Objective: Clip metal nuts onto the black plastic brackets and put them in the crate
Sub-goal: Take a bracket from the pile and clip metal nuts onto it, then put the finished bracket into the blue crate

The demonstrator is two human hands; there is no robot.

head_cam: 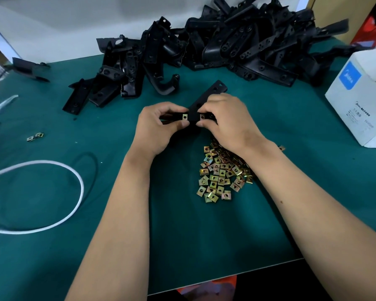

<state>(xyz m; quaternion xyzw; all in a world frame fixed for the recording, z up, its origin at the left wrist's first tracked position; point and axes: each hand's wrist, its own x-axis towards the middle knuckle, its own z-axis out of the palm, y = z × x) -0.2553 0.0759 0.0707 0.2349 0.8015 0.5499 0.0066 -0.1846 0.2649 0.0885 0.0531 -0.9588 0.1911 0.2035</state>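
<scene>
together, both hands [193,120] pinching black bracket [206,98], two metal nuts [184,116] clipped on

Clipped nuts [184,116]: two, on the held bracket [206,98]
Stray nuts [35,136]: two, far left of the bracket
White box [360,101]: one, right of the bracket

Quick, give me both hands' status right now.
Left hand: pinching the black bracket beside a clipped-on nut.
Right hand: pinching the same bracket at the second nut.
</scene>
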